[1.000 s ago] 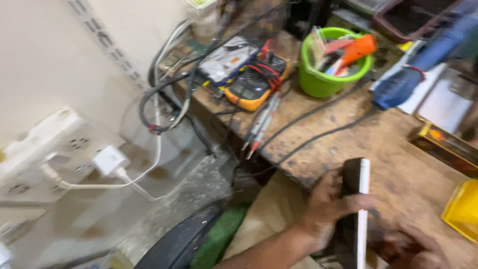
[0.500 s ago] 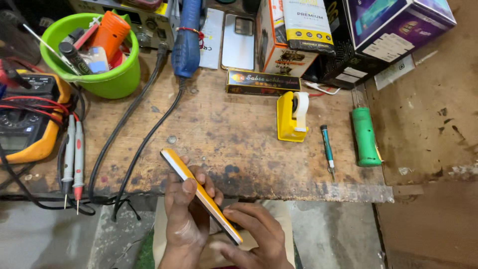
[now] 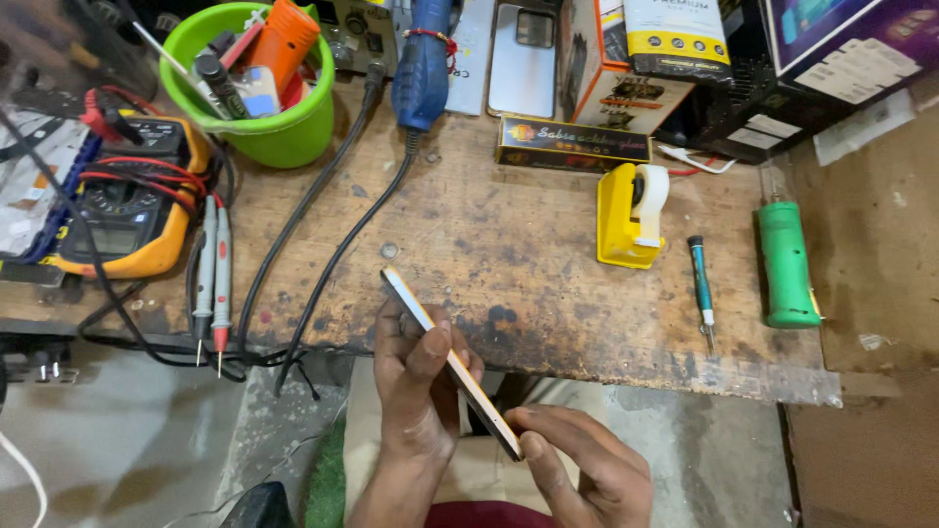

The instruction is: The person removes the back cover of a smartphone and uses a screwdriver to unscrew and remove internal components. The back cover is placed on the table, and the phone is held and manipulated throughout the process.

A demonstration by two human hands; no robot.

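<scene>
Worn wooden desk [image 3: 509,235], scuffed and stained, seen from above; grey concrete floor [image 3: 147,440] below its near edge. Nearest the camera, just off the near edge: left hand [image 3: 416,391] wrapped around a thin slab-shaped phone [image 3: 450,362], thumb lying across its upper face, fingers behind it. Phone is held edge-on and tilted, far end over the desk's near edge, near end lower and toward the body. Right hand [image 3: 587,469] pinches the phone's near corner with its fingertips. Toward the right part of the desk: small teal-handled screwdriver [image 3: 701,284] lying lengthwise, then a green cylindrical tool [image 3: 785,266] closer to the right edge. Mid-desk: yellow tape dispenser [image 3: 628,215]. Left side: yellow-cased multimeter [image 3: 127,210] with red and black probes [image 3: 210,279] lying beside it, tips toward the near edge; black cables [image 3: 323,225] run diagonally from the far edge to the near-left corner. Far edge: green plastic bowl [image 3: 259,127] filled with tools, blue-handled tool [image 3: 423,64], a clear phone case [image 3: 523,59], a flat dark box [image 3: 572,145], taller cartons [image 3: 626,59] behind it.
</scene>
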